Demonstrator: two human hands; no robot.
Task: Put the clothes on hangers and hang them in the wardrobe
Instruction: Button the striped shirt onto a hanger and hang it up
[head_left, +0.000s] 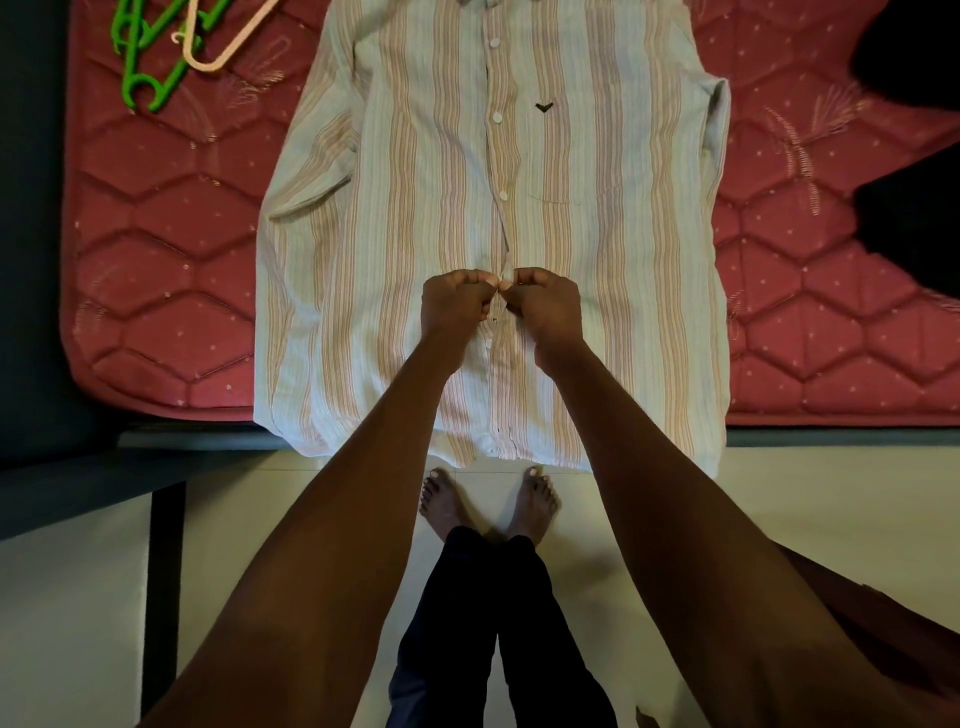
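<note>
Both hands, left hand and right hand, are pinching the button strip of the striped shirt lying flat on the mattress, and it looks light and floppy, so I'd grab the shoulders.

Room around my hands

Bare mattress lies open left; hangers crowd its far-left corner, dark clothing blocks right.

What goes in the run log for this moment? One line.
phase: buttoning | striped shirt flat on mattress | left hand, right hand pinch placket | hangers untouched
</note>
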